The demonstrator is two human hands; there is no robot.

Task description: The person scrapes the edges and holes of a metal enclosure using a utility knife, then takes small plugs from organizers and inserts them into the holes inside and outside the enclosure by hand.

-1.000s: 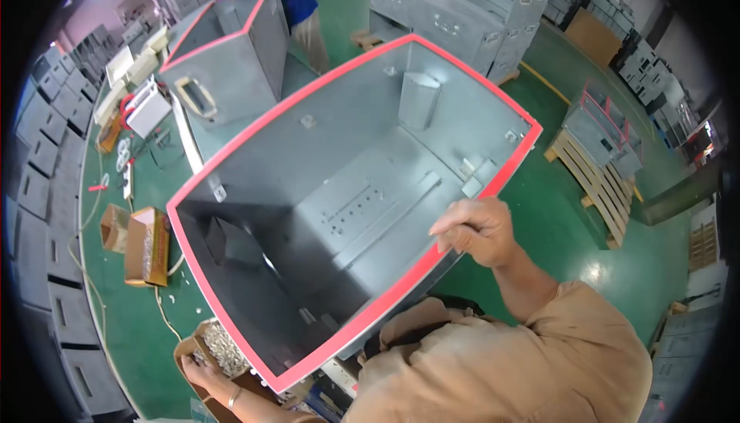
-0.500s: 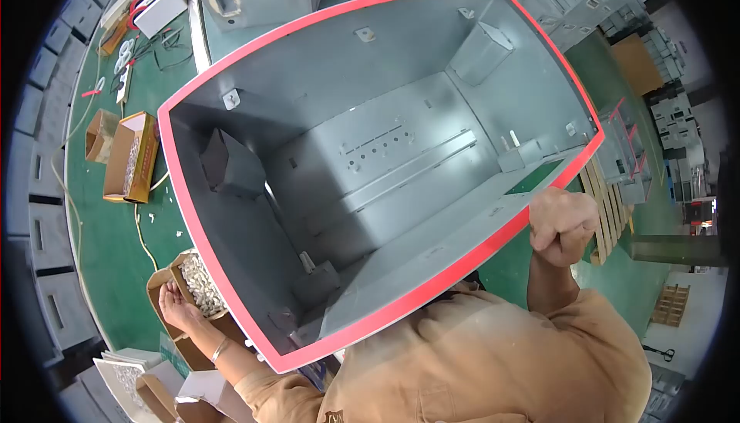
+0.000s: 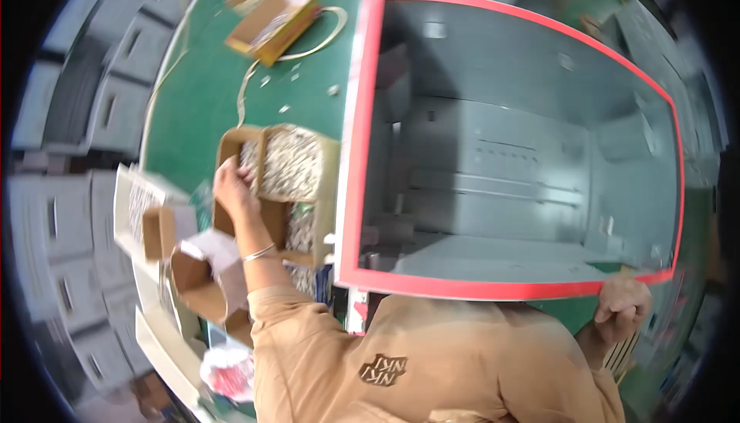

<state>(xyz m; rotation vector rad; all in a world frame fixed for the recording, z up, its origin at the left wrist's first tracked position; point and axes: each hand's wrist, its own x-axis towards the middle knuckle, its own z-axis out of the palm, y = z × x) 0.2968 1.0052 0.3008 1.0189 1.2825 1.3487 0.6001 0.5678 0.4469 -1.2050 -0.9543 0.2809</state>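
Observation:
My left hand [image 3: 233, 184] reaches into a compartment of a divided cardboard box [image 3: 329, 184], at the edge of a heap of small pale parts [image 3: 291, 162]. Its fingers are bent together, and whatever they pinch is too small or hidden to make out. My right hand [image 3: 624, 299] is a closed fist at the lower right corner of a large grey metal cabinet shell [image 3: 509, 141]. The fist touches or nearly touches the shell's red rim [image 3: 478, 290]; its contents are hidden. The shell's open side faces me, showing slots and brackets inside.
On the green bench [image 3: 193, 99] lie a yellow-brown carton [image 3: 274, 26], a cable [image 3: 243, 91] and scattered small bits. White bins [image 3: 127, 192] and an opened carton [image 3: 196, 276] stand left of my forearm. Grey drawer units [image 3: 58, 207] line the far left.
My head has turned left, so the view has shifted and blurred. My left hand's fingers, spread earlier, are now bent together in the box. My right fist stays by the shell's corner.

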